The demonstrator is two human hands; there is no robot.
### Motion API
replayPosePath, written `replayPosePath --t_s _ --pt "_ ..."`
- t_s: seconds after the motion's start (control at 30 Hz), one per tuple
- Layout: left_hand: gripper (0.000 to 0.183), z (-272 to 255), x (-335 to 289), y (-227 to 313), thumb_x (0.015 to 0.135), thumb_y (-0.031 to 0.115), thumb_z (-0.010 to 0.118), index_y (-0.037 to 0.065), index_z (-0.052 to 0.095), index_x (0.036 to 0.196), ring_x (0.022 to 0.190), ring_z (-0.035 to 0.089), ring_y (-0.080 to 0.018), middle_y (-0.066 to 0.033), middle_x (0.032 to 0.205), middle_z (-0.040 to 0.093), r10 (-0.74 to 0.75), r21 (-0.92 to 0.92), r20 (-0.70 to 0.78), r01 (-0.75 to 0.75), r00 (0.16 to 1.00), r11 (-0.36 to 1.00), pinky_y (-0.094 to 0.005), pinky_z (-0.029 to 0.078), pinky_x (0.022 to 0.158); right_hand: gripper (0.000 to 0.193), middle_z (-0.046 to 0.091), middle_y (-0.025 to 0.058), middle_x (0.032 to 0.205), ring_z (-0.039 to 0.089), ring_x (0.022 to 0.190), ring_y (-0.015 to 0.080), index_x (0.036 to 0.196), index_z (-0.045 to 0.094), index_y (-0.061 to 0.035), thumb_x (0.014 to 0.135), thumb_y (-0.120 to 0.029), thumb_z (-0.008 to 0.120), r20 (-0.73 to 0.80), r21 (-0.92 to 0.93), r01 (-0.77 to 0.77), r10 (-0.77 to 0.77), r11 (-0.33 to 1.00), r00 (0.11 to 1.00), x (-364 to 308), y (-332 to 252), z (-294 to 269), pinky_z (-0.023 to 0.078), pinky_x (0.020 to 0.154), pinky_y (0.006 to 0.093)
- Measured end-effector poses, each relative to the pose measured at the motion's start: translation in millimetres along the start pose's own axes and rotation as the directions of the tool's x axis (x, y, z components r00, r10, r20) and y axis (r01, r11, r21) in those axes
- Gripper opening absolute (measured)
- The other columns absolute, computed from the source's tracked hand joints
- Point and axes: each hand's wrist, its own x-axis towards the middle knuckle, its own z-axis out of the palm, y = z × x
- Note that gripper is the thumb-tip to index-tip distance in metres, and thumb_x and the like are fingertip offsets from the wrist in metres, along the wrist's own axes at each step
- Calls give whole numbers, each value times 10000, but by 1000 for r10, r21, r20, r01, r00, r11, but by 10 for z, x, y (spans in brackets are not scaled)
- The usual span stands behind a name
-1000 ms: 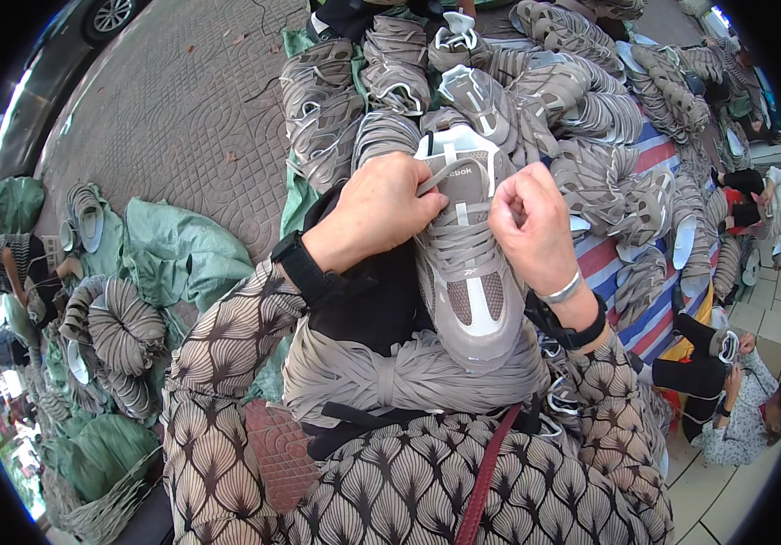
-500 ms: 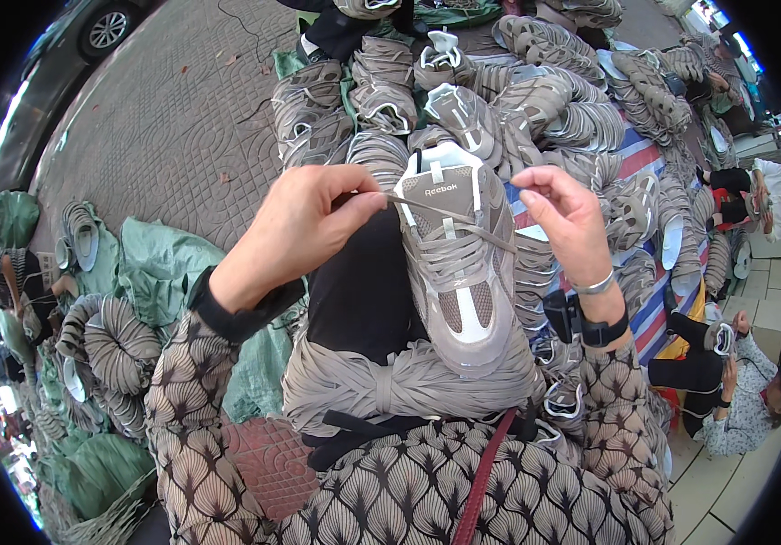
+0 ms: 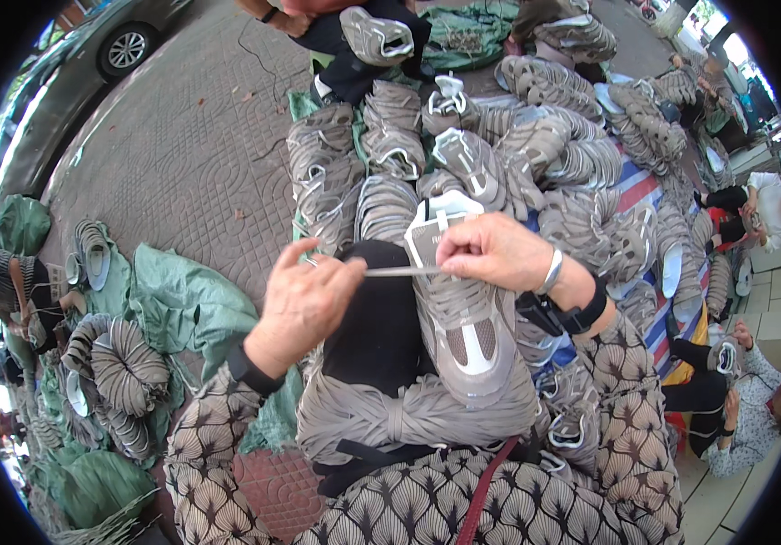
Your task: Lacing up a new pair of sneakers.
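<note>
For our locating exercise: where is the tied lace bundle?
In the head view, the bundle lies at lower centre across the lap, by the shoe's toe.

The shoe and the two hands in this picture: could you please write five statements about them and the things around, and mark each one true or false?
1. The toe of the shoe points toward the person's body. True.
2. The left hand is empty. False: the left hand and the right hand hold a lace stretched between them.
3. A grey bundle of laces is tied near its middle. True.
4. The silver bracelet is on the left wrist. False: the bracelet is on the right wrist.
5. A green cloth lies to the left of the left hand. True.
</note>
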Motion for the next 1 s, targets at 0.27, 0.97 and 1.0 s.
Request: replayPosePath --t_s 0.27,0.97,1.0 --pt "221 271 552 356 943 250 519 73 622 1028 935 577 -251 -86 835 624 -35 -467 234 144 972 873 -466 298 978 261 578 10 700 529 638 85 1064 535 -24 812 -28 602 -55 201 31 -21 979 998 -163 61 139 421 596 256" --pt "258 -65 580 130 958 222 526 22 676 896 613 450 -49 30 638 505 254 -831 537 453 805 322 -235 379 552 271 616 10 844 589 795 82 1120 535 -20 867 -74 616 -91 506 150 -121 849 989 -335 53 211 454 713 229" --pt "254 -134 524 65 958 215 524 24 679 893 610 440 -45 39 632 492 266 -835 541 472 798 281 -226 370 549 266 612 12 845 585 793 77 1117 537 -10 875 -82 622 -63 662 100 -78 743 995 -339 28 201 455 711 219"
